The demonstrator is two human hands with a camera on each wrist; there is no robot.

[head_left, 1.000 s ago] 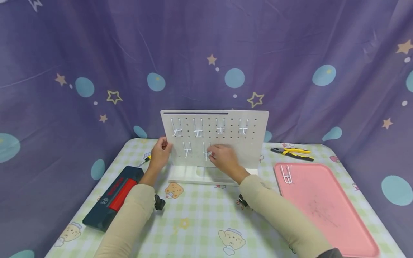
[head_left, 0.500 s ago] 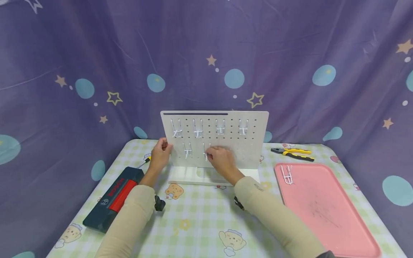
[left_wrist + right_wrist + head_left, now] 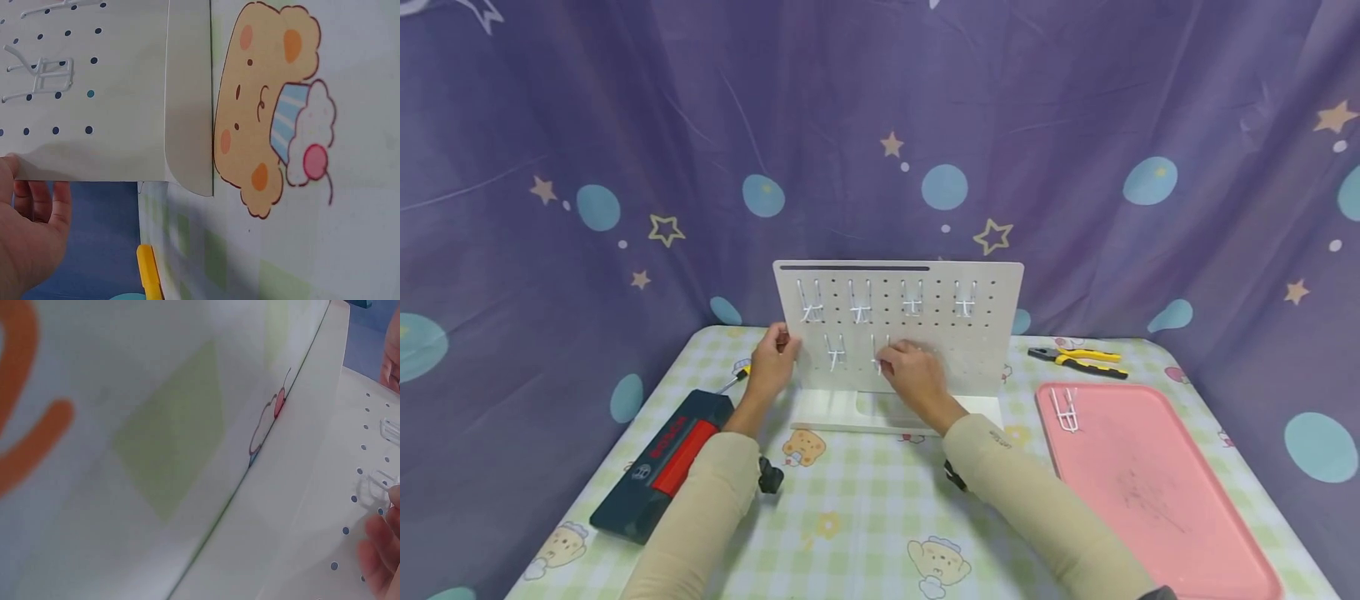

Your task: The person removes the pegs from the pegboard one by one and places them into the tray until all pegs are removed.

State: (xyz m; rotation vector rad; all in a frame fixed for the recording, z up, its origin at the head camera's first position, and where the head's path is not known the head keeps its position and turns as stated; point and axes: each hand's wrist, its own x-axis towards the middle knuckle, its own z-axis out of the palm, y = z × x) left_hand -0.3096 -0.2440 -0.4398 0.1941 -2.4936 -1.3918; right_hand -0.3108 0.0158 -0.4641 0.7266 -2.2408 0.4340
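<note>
A white pegboard (image 3: 973, 362) stands upright on its base, with several white wire hooks (image 3: 912, 300) along its upper part. My left hand (image 3: 772, 365) grips the board's left edge, thumb in front and fingers behind, as the left wrist view shows. Lower down, a wire hook (image 3: 836, 353) hangs on the left. Beside it, my right hand (image 3: 917, 379) pinches another wire hook (image 3: 377, 481) against the board; the fingers partly cover it. In the right wrist view only part of that hand shows, at the right edge.
At right lies a pink tray (image 3: 1157, 475) holding loose wire hooks (image 3: 1065, 410), with yellow-and-black pliers (image 3: 1078, 361) behind it. A dark toolbox (image 3: 658, 467) with a red panel lies at left, near a yellow-handled screwdriver (image 3: 742, 374). A purple curtain (image 3: 850, 100) hangs behind.
My right hand has shifted slightly left and closer over the lower wire hook, then stayed there. My left hand keeps its hold on the board's edge.
</note>
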